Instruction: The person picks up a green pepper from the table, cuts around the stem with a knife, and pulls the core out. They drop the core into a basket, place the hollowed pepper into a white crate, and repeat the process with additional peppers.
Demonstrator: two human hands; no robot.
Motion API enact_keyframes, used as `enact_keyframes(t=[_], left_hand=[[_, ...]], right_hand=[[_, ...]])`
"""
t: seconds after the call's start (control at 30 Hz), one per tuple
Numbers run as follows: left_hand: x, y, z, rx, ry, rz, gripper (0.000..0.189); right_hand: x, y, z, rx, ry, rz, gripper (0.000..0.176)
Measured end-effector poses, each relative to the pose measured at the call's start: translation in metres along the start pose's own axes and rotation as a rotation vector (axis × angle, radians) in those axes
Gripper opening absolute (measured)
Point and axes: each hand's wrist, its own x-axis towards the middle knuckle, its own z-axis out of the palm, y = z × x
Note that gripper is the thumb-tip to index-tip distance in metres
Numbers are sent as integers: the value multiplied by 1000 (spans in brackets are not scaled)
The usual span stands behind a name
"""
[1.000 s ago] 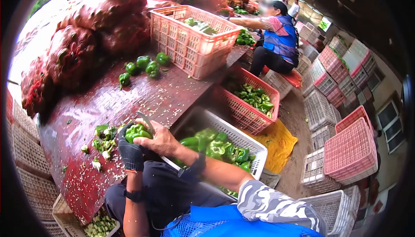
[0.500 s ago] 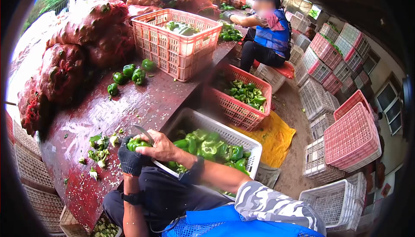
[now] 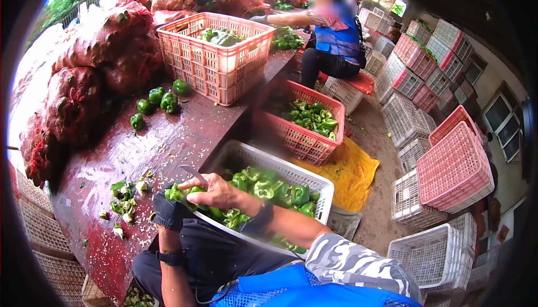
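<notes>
My left hand, in a dark glove, is closed around a green bell pepper above the table's edge. Bare-fingered and curled, my right hand grips a knife whose curved blade points up and left. Its thumb lies against the pepper. Beneath my right forearm is a white crate filled with cut green peppers. Pepper cores and stems lie on the red table left of my hands, among scattered seeds.
Whole peppers sit beside a pink crate on the table. Red mesh sacks are piled at left. A red crate of cut peppers stands ahead, near a seated co-worker. Stacked crates line the right.
My right hand has shifted slightly on the pepper, its thumb now over it and the knife blade lower. The co-worker's arm has stretched out to the left. The view has turned slightly.
</notes>
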Motion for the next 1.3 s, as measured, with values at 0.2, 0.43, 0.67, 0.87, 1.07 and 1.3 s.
enact_keyframes(t=[0.2, 0.43, 0.67, 0.87, 1.07, 1.3], left_hand=[[-24, -7, 19, 61, 222, 257, 16], [17, -35, 33, 389, -18, 471, 12], [16, 1, 30, 365, -230, 575, 7], [16, -3, 24, 347, -362, 525, 8], [14, -10, 35, 240, -301, 442, 12], [17, 3, 50, 410, -130, 540, 11]], right_hand=[[-41, 22, -37, -75, 314, -90, 42], [-81, -13, -61, -775, 304, 119, 57], [-25, -54, -18, -950, -6, -224, 58], [-16, -31, -13, -940, -47, -213, 44], [-15, -30, -15, -960, -55, -281, 35], [-17, -20, -23, -945, 26, -365, 30]])
